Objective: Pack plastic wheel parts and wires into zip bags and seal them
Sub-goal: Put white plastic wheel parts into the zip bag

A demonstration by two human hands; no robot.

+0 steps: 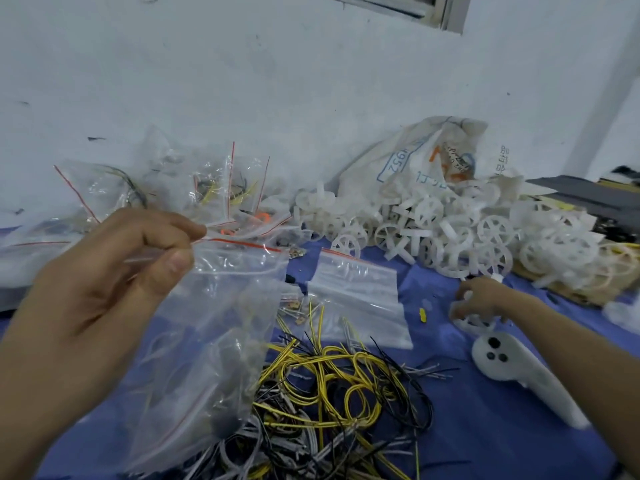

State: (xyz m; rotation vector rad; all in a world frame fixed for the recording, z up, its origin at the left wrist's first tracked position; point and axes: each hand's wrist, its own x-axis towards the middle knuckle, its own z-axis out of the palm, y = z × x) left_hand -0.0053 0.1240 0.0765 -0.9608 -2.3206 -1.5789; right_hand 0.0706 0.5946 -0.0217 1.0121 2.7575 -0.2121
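Note:
My left hand (104,271) pinches the red-striped top of a clear zip bag (207,341), which hangs above the blue cloth. My right hand (481,301) reaches out to the right and curls its fingers round a white plastic wheel part (474,322) on the cloth, just below a large heap of white wheel parts (450,230). A tangle of yellow, black and grey wires (329,393) lies in front of me. A stack of unfilled zip bags (356,296) lies flat behind the wires.
Filled zip bags (194,192) are piled against the white wall at the back left. A printed white sack (422,157) slumps behind the wheels. A white handheld controller (519,372) lies by my right forearm. A small yellow scrap (422,315) sits on the blue cloth (485,427).

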